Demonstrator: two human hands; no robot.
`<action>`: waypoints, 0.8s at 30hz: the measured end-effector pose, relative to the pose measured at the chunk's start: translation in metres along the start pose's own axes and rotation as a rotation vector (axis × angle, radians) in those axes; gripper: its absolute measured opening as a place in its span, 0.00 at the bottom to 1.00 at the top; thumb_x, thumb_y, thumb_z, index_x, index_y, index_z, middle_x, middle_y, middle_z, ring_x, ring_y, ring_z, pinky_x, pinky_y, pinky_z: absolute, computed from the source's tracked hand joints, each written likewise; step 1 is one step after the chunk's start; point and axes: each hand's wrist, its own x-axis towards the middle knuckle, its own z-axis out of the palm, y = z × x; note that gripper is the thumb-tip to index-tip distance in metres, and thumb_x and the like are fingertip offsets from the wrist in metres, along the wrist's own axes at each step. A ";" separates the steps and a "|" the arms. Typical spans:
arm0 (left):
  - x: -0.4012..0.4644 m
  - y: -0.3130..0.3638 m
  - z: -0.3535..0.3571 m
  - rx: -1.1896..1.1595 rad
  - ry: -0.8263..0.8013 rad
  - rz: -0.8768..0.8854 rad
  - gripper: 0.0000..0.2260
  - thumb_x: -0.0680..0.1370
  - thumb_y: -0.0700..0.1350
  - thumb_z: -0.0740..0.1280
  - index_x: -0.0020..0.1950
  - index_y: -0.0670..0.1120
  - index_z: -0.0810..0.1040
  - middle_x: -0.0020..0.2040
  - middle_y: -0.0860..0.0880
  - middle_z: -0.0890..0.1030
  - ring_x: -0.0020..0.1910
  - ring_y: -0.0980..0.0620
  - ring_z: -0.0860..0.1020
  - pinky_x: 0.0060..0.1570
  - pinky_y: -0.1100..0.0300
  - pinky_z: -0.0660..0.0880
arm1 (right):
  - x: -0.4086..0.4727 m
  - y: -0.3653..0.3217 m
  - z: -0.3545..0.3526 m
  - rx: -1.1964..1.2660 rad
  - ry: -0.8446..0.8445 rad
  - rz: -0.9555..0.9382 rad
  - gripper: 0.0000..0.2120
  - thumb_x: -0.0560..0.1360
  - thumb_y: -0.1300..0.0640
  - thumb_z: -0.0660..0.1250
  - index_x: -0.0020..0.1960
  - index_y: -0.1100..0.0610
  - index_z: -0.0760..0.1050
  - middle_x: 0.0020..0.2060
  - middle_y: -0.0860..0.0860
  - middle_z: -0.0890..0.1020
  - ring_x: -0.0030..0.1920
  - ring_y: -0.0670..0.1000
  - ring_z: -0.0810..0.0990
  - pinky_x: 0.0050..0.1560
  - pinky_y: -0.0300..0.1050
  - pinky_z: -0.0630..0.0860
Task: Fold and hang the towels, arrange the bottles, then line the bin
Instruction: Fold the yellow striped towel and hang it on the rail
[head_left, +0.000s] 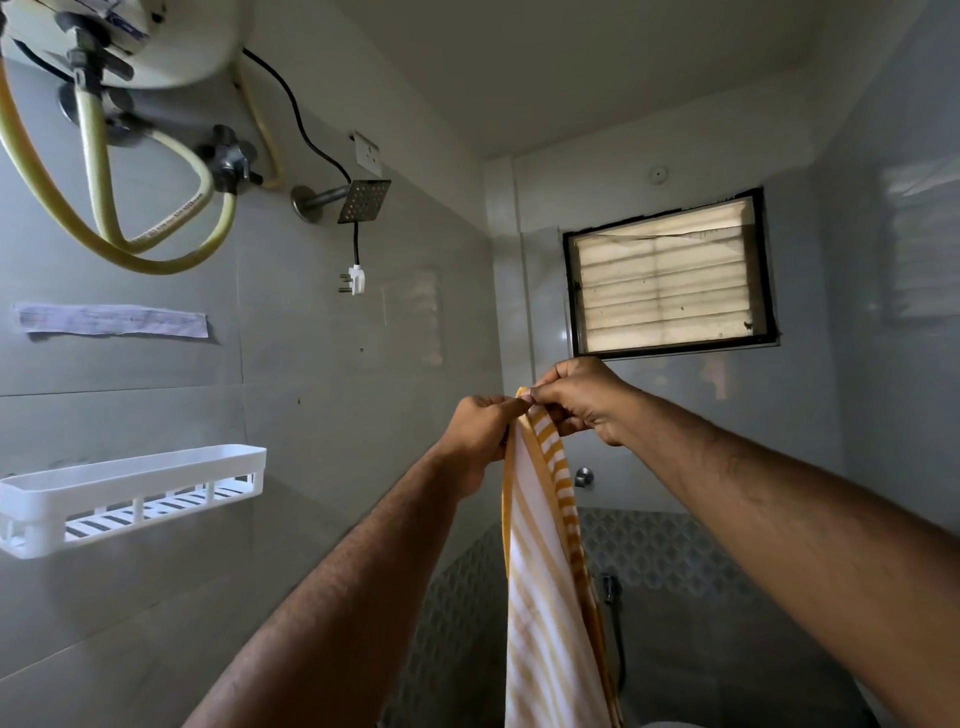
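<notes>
Both hands raised in front of the far wall, meeting at the top of a towel (540, 597). Left hand (480, 431) pinches the top edge from the left; right hand (582, 402) pinches the same edge from the right, fingers curled over it. The two hands touch at the fingertips, so the corners look brought together.

Towel: yellow and white stripes, hanging straight down from the pinch, doubled lengthwise by the look of it, with a yellow border along the left edge. Lower end runs out of view at the bottom, so its evenness cannot be checked.

Judged step: folding the first towel, matching top corners before hanging. Bottles and bin are not in view; task looks early.

To do this step well:
- Line the two corners flush before tightening the pinch; any offset here would run down the whole length.
- Keep the towel lifted high enough to hang free, so its weight pulls the layers flat.
- Slide one hand down the folded edge to smooth it, while the other holds the top.
- Check that the stripes match between layers as a guide to squareness.

Around: white shelf (130, 499) on the left wall, window (667, 275) on the far wall, shower head (363, 200) and heater hoses (98, 197) upper left. No towel rail visible.
</notes>
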 end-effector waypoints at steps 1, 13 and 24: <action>0.001 0.000 0.002 0.019 0.033 0.006 0.12 0.81 0.44 0.69 0.51 0.35 0.85 0.43 0.38 0.85 0.39 0.44 0.83 0.46 0.51 0.83 | 0.000 0.000 0.000 0.007 -0.012 0.008 0.05 0.77 0.60 0.74 0.49 0.60 0.80 0.34 0.54 0.85 0.31 0.48 0.85 0.33 0.43 0.81; 0.012 0.011 0.016 0.048 0.223 0.046 0.12 0.80 0.44 0.69 0.37 0.44 0.82 0.34 0.46 0.82 0.31 0.49 0.79 0.36 0.57 0.77 | -0.010 0.024 -0.006 0.081 -0.160 -0.012 0.12 0.80 0.49 0.71 0.57 0.57 0.79 0.44 0.54 0.87 0.41 0.53 0.87 0.44 0.51 0.84; 0.016 0.019 0.021 0.183 0.314 0.039 0.10 0.79 0.44 0.66 0.39 0.44 0.80 0.37 0.47 0.79 0.33 0.50 0.77 0.35 0.59 0.75 | -0.020 0.050 -0.003 0.113 -0.108 -0.051 0.17 0.74 0.49 0.78 0.56 0.57 0.78 0.44 0.54 0.87 0.41 0.52 0.87 0.39 0.47 0.83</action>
